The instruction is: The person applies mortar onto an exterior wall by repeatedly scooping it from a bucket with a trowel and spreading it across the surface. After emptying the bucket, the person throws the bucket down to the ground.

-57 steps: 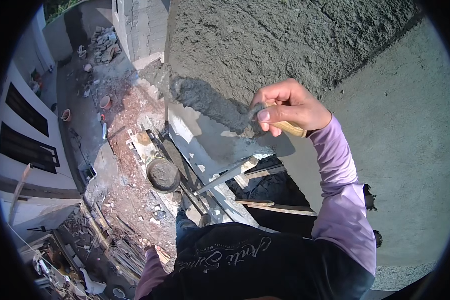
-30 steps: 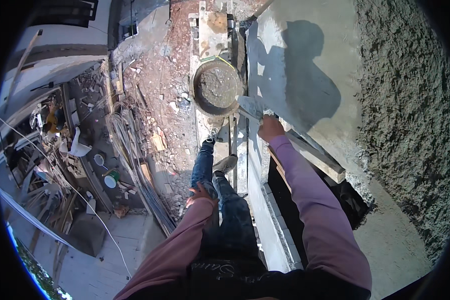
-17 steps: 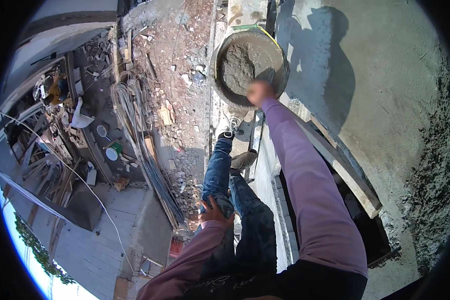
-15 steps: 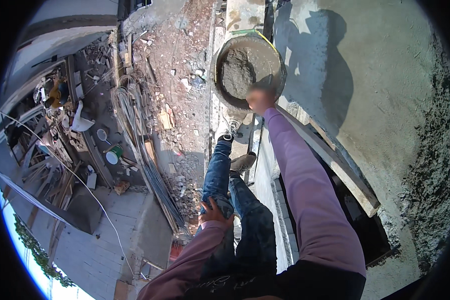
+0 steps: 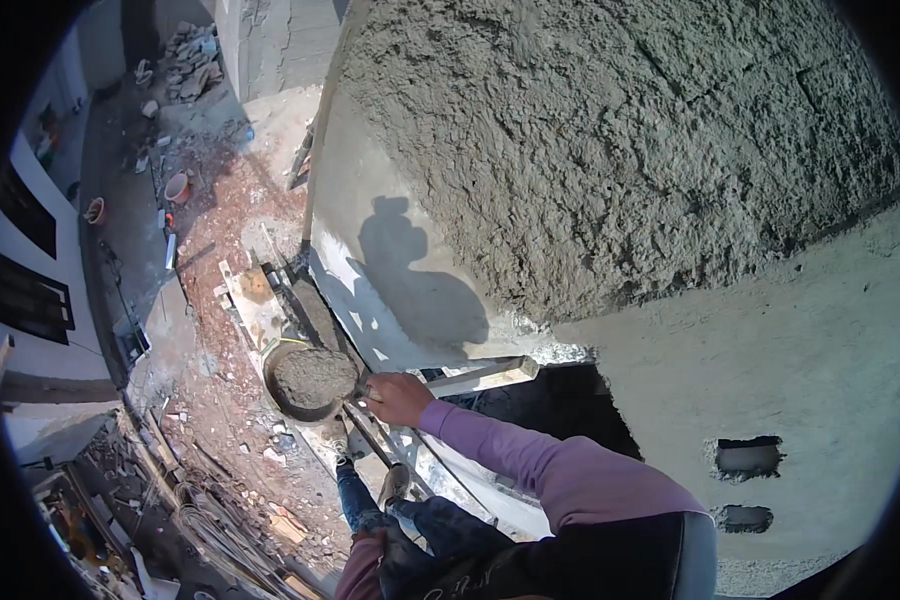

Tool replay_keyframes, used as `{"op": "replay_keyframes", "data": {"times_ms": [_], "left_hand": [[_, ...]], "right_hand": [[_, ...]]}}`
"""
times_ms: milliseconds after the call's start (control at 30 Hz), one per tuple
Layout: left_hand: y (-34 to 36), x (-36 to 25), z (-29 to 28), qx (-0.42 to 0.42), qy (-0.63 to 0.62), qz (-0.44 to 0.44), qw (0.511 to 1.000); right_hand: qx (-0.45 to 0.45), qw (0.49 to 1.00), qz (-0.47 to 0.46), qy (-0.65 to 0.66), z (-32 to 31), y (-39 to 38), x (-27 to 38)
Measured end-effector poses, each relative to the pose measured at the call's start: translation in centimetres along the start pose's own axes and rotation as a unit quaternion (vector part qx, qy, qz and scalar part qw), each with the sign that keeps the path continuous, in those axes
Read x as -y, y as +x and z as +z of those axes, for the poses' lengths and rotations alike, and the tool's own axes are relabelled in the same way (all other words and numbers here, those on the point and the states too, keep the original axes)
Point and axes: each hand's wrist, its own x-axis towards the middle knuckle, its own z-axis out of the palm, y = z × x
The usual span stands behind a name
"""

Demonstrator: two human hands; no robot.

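Your right hand [image 5: 398, 397] is closed around the handle of a trowel [image 5: 355, 398], and the grip looks tight, probably because the tool must dig into heavy material. The blade is mostly hidden, so you cannot tell how much it carries. Just beyond the fingers, on the side away from your body, stands the round pan [image 5: 310, 381] filled with grey mortar [image 5: 315, 375]; the tool's front end touches its near rim. The pan seems to sit on the scaffold planks [image 5: 270, 300] close to the wall, I think so that your arm can swing from it to the surface without a step. Above the grip and well apart from it rises the rough fresh plaster [image 5: 610, 150], and beside it the smoother grey wall [image 5: 770, 370] with small square holes. Your left hand [image 5: 362, 542] is low, near your knee and far behind the grip; whether it is open or closed cannot be told.
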Motion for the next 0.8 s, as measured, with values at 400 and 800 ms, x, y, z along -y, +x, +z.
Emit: {"op": "replay_keyframes", "data": {"times_ms": [400, 800], "left_hand": [[-0.5, 2.4, -13.1, 0.02, 0.028, 0.053, 0.998], [-1.5, 5.0, -18.1, -0.023, -0.357, 0.016, 0.934]], "right_hand": [[0.033, 0.985, -0.153, 0.071, -43.9, -2.5, 25.7], [-0.282, 0.905, 0.133, 0.29, -56.1, -5.6, 7.2]]}}
